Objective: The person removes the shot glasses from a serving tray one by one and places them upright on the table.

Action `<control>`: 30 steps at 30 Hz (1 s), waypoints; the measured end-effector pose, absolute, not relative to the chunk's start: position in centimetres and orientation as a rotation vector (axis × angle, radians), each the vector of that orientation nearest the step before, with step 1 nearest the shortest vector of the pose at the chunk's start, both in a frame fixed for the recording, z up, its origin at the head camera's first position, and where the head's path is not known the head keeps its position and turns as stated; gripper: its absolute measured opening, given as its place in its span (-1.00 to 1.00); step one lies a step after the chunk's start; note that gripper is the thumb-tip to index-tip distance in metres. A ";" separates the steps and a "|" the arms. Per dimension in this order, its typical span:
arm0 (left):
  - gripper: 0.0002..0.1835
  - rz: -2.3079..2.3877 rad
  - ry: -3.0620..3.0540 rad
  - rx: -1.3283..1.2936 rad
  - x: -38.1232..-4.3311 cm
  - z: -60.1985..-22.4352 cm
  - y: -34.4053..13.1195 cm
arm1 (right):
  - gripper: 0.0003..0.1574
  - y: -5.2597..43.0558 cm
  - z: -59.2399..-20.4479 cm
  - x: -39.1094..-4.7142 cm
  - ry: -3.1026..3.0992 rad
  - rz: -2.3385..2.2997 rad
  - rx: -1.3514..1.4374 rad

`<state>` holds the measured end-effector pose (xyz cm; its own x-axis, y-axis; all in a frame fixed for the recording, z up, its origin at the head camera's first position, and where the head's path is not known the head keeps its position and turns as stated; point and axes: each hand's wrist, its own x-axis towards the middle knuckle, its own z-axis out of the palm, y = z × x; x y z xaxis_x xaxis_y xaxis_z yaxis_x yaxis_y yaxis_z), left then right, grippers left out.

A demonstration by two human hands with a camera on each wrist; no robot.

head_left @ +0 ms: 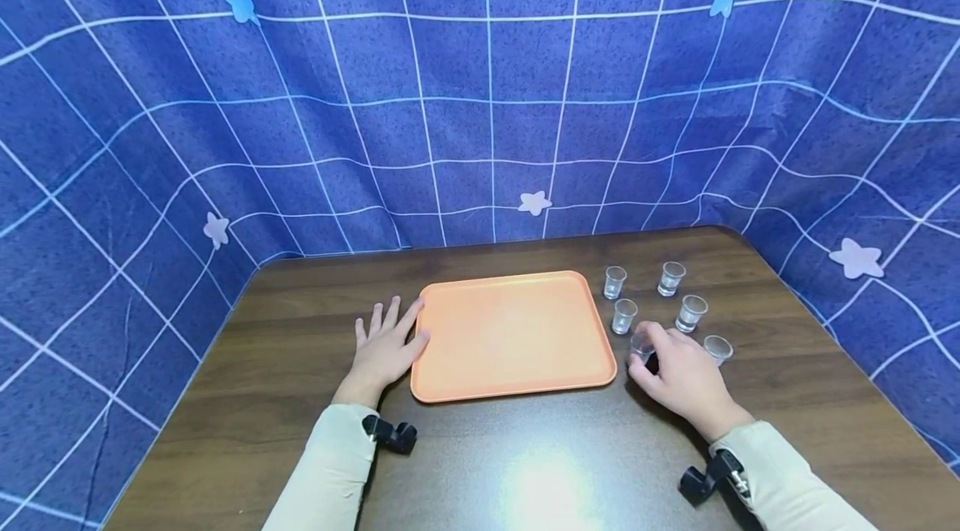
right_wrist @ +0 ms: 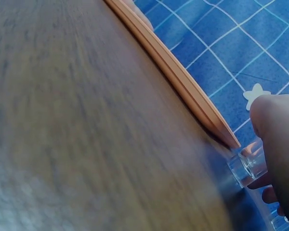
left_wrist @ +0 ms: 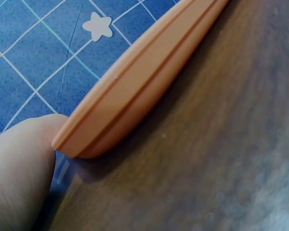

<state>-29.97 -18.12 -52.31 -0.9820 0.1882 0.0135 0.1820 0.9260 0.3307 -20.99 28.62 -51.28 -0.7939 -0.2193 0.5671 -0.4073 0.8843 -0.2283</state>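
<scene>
An orange rectangular tray lies flat on the wooden table. My left hand rests at the tray's left edge, its fingers spread and the thumb touching the rim. To the right of the tray, my right hand grips a small clear shot glass between thumb and fingers, which partly cover it. In the right wrist view this glass appears upright, its thick base at or near the tabletop. Behind the hand stand more shot glasses, among them one near the tray and one beside the knuckles.
Farther back on the right are other clear shot glasses, including a near-tray one, a far one and one in front of it. A blue gridded curtain with stars surrounds the brown table.
</scene>
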 end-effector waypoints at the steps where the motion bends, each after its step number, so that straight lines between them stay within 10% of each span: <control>1: -0.28 0.524 3.066 0.295 -30.0 -52.3 -18.1 | -0.56 28.6 -51.3 -21.0 -2.515 0.464 0.448; 16: -0.29 0.578 3.073 0.336 -29.3 -52.6 -18.2 | -0.28 28.4 -51.4 -20.3 -2.590 0.617 0.400; 30: -0.31 0.604 3.082 0.357 -29.3 -52.3 -18.4 | -0.51 27.7 -50.5 -20.4 -2.534 0.501 0.440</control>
<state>-29.27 -18.42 -52.26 -0.9742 0.2167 0.0624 0.2242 0.9014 0.3703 -20.38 27.72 -50.53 -0.8146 -0.2077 0.5416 -0.3983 0.8790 -0.2620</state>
